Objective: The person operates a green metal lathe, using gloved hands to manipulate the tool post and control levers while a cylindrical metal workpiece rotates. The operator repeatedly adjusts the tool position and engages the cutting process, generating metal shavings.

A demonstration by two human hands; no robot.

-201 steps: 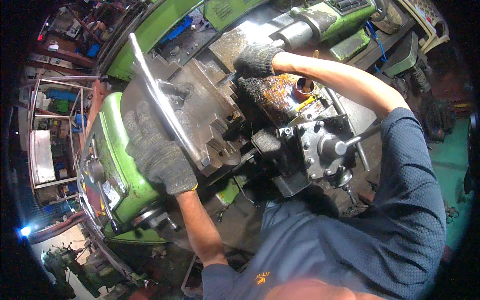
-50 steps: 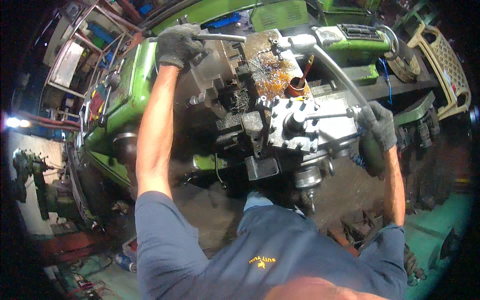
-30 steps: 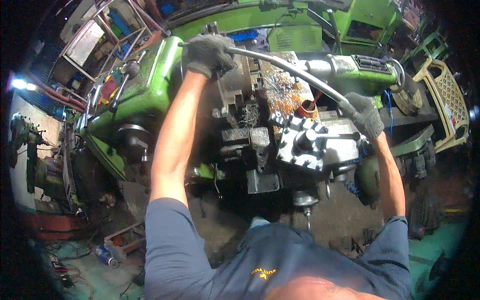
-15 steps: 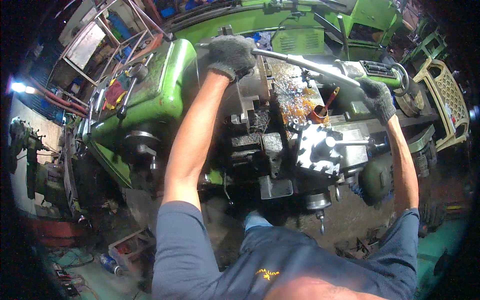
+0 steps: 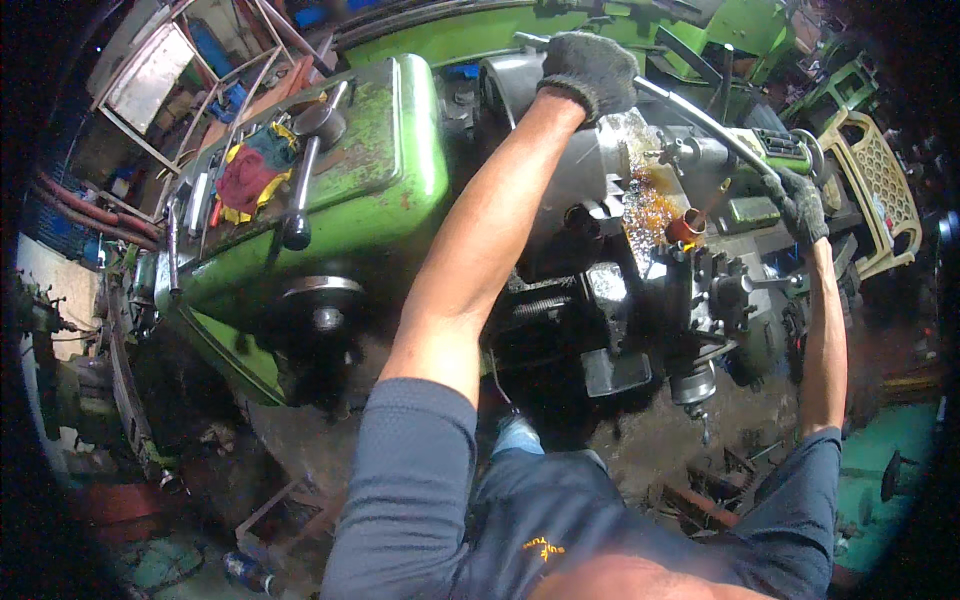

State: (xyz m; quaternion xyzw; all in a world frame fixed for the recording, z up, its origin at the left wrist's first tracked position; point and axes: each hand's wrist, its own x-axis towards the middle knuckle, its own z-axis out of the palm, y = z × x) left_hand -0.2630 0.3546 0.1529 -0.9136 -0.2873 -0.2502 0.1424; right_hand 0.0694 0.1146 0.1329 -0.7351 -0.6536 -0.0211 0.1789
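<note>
My two hands wear dark grey knitted gloves and hold a long metal bar (image 5: 703, 122) over a green lathe. My left hand (image 5: 592, 75) is wrapped round it near its far left end, above the lathe's chuck area. Farther right and nearer, my right hand (image 5: 803, 207) grips the bar's other end. Below the bar, the lathe bed is wet with brownish oil. A small reddish-brown pot (image 5: 686, 228) stands there, beside the tool post (image 5: 712, 285). The fingers are partly hidden by the gloves' backs.
The green headstock (image 5: 350, 150) at left carries a maroon and yellow rag (image 5: 250, 180) and a long lever (image 5: 303, 195). A handwheel (image 5: 692, 385) juts out on the near side. At far right stands a beige plastic chair (image 5: 880, 190). Red hoses (image 5: 85, 215) hang at left.
The view has swung left, so the lathe sits farther right in the picture. Both hands still hold the bar, with my left hand now higher and farther right in view.
</note>
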